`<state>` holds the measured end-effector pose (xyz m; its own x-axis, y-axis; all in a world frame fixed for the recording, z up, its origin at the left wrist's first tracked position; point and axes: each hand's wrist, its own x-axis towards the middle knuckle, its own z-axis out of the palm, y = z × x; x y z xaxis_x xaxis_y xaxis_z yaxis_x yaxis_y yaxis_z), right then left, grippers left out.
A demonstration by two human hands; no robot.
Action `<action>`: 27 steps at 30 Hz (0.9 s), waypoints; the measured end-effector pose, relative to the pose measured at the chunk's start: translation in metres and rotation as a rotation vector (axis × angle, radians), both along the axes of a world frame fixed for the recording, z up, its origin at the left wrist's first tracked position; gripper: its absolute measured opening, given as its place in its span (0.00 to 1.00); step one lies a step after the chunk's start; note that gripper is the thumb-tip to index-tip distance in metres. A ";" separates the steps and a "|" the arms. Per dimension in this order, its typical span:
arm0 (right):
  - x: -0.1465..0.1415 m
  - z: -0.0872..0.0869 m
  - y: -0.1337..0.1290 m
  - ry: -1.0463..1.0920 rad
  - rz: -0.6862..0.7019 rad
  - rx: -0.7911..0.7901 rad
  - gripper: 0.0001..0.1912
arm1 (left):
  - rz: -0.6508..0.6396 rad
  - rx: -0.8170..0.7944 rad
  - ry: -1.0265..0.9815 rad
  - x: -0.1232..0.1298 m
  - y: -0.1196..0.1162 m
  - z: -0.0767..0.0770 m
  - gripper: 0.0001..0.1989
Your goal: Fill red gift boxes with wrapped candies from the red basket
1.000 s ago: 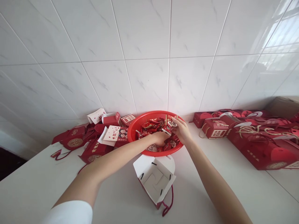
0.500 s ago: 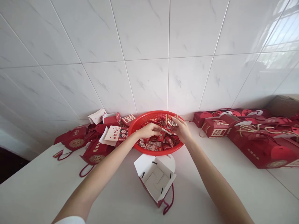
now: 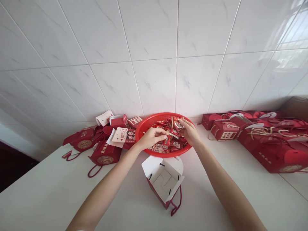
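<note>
A red plastic basket with a perforated wall holds many red wrapped candies. My left hand reaches over its left side, thumb and fingers pinched on a small red wrapped candy, partly hidden by the fingertips. On the right side of the basket, my right hand has its fingers closed on a red candy packet with white lettering. Just in front of the basket stands an open gift box, white inside and red outside, with a dark red cord handle.
Red gift boxes and a printed cream flap crowd the left of the white table. More red boxes with cord handles line the right side, near a brown carton. A tiled wall rises behind.
The view has shifted slightly, so everything sits a little farther right. My left hand has lifted slightly, its thumb and fingers pinched together. The right hand stays at the basket's right side.
</note>
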<state>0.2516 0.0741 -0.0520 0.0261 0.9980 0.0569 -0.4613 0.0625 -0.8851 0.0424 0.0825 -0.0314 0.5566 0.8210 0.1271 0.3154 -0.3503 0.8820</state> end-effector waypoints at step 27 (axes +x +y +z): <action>-0.001 0.002 -0.004 -0.076 0.016 0.010 0.19 | 0.014 0.077 -0.009 -0.019 -0.041 0.000 0.11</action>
<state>0.2505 0.0698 -0.0502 0.0049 0.9977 0.0682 -0.3934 0.0646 -0.9171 0.0236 0.0414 -0.0316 0.5432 0.8165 0.1954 0.3127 -0.4127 0.8555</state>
